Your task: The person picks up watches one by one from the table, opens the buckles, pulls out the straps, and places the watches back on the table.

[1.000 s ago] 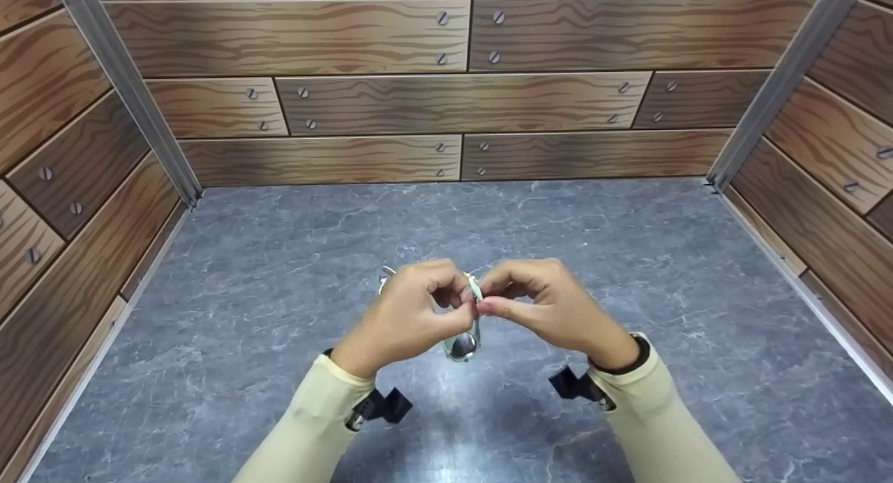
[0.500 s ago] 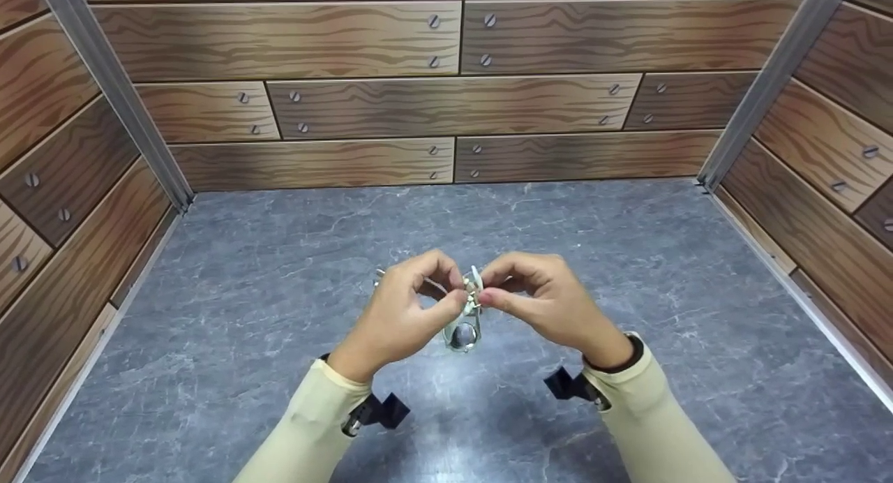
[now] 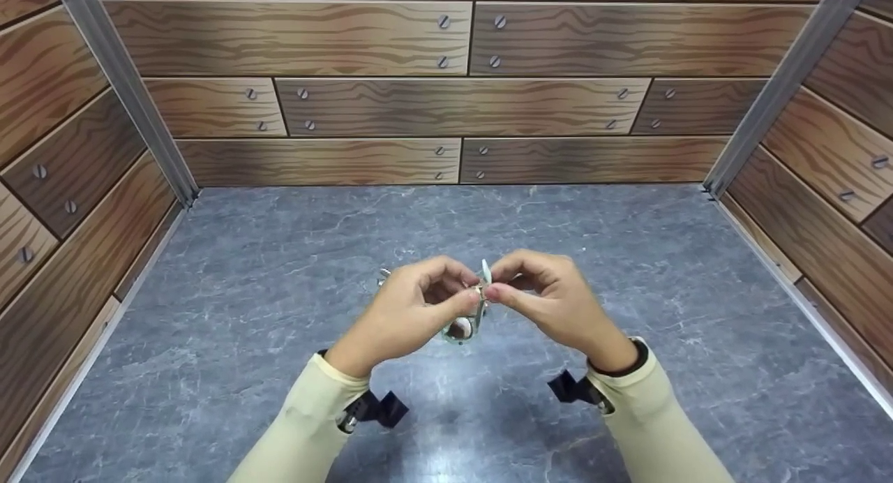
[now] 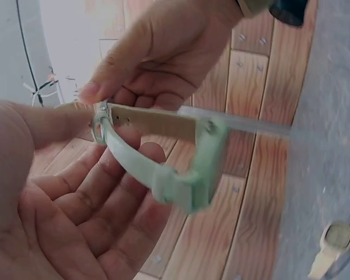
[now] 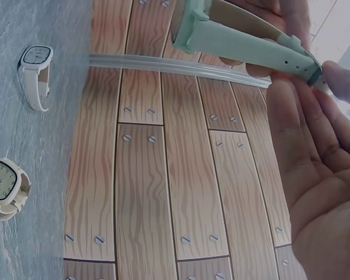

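Note:
A mint-green wristwatch (image 3: 460,329) hangs from both hands above the table, its strap joined into a loop at the buckle (image 4: 104,111). My left hand (image 3: 408,312) pinches the strap by the buckle between thumb and fingers. The right hand (image 3: 551,298) pinches the strap end on the other side, and the pale strap tip (image 3: 486,270) stands up by its fingers. Holes show along the green strap (image 5: 251,46) in the right wrist view. The watch case (image 4: 213,154) hangs away from the fingers, its dial turned out of sight in the left wrist view.
Two pale watches, a white one (image 5: 34,70) and a cream one (image 5: 3,184), lie on the grey marbled table (image 3: 279,239). Part of a watch (image 3: 384,276) shows behind the left hand. Wood-patterned walls (image 3: 314,106) enclose the back and sides.
The fingertips of both hands parted slightly, then came back together at the buckle. The pale strap tip now stands more upright and farther right. The hanging watch case has risen a little.

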The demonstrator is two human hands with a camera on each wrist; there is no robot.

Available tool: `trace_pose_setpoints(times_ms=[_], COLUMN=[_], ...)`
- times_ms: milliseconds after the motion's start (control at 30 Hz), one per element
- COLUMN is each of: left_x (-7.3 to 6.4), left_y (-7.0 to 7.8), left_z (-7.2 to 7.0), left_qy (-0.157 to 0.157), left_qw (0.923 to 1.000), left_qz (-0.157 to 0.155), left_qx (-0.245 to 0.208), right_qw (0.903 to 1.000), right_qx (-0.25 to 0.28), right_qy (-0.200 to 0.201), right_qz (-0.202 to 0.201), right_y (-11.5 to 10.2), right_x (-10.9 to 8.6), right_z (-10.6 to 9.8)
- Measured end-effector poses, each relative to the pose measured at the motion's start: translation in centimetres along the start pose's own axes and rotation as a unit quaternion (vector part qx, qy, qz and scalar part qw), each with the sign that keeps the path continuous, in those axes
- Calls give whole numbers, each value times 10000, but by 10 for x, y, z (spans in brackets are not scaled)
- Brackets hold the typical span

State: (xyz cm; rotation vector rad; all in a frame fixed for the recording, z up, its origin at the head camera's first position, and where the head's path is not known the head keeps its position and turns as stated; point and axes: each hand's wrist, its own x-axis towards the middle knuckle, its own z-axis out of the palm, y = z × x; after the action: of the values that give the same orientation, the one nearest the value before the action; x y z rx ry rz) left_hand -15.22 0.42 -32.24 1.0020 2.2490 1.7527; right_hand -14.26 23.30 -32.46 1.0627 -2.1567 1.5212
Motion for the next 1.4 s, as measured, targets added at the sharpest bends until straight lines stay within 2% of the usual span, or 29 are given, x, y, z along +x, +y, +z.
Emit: trace_pose_setpoints(times_ms=[100, 200, 367, 500, 600, 667, 767, 967, 1067, 1200, 1300, 1400], left_x=[-1, -2, 0, 0, 1, 1, 1, 1, 1, 0, 0, 0], left_y=[4, 7, 5, 3, 2, 2, 2, 3, 4, 5, 4, 4], left_z=[2, 5, 11, 11, 10, 9, 9, 7, 5, 3, 3, 4], left_qy=[133, 313, 452, 554, 732, 839, 827, 976, 1147, 1340, 1321, 1202], left_qw=[9989, 9938, 9888, 9922, 9938, 9934, 9944, 9943, 9920, 9889, 9890, 9907], left_qz=[-94, -17, 338, 611, 717, 744, 664, 418, 505, 642, 643, 611], left_qx=[437, 1066, 1381, 932, 433, 237, 34, 131, 165, -42, -172, -195], right_qw=[9999, 9995, 9989, 9997, 9984, 9962, 9928, 9942, 9943, 9933, 9941, 9967], right_qx=[-64, -236, -388, -231, -147, -149, -138, 35, 88, 155, 109, 17], right_qy=[84, 158, 144, -82, -350, -586, -883, -796, -815, -916, -865, -699], right_qz=[-81, -170, -225, 14, 414, 633, 792, 724, 682, 684, 640, 417], right_y=[1, 1, 0, -1, -1, -2, -1, 1, 2, 2, 1, 1], right_x=[0, 1, 3, 2, 1, 0, 0, 0, 0, 1, 0, 1], right_z=[0, 0, 0, 0, -1, -1, 0, 0, 0, 1, 2, 3])
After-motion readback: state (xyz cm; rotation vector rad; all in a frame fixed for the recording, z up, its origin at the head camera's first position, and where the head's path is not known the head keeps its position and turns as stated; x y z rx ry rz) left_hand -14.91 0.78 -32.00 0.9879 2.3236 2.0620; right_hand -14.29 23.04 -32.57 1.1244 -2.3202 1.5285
